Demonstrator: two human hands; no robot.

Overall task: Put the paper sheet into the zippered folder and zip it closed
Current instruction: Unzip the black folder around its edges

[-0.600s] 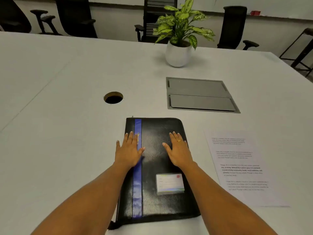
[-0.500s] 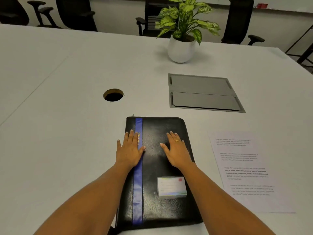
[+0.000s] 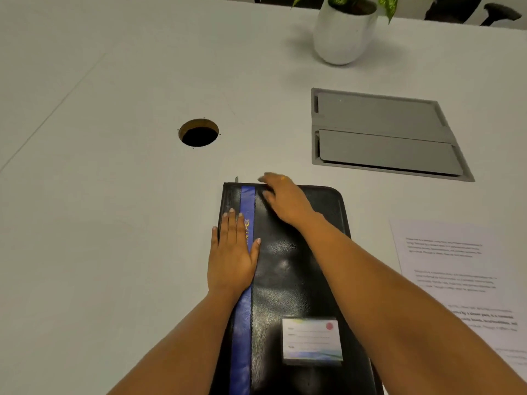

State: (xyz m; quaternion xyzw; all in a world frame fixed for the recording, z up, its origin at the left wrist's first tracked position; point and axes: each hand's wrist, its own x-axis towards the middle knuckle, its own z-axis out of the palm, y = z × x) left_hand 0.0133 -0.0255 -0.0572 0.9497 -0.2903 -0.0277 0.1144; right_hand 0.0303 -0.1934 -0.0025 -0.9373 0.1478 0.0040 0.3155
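A black zippered folder [image 3: 288,269] with a blue stripe and a white label card lies shut on the white table in front of me. Its zipper pull [image 3: 236,179] sticks out at the far left corner. My left hand [image 3: 232,252] lies flat on the folder's left side, over the stripe. My right hand [image 3: 285,199] rests at the folder's far edge, fingers curled over the top edge just right of the pull, holding nothing that I can see. The printed paper sheet [image 3: 456,275] lies flat on the table to the right of the folder.
A round cable hole [image 3: 198,133] opens in the table beyond the folder on the left. A grey flap cover [image 3: 385,135] is set into the table at the far right. A white plant pot [image 3: 342,32] stands behind it.
My right hand has slid forward and left from the middle of the folder to its far edge near the zipper pull. The left hand stays flat. The camera has tilted down and closer.
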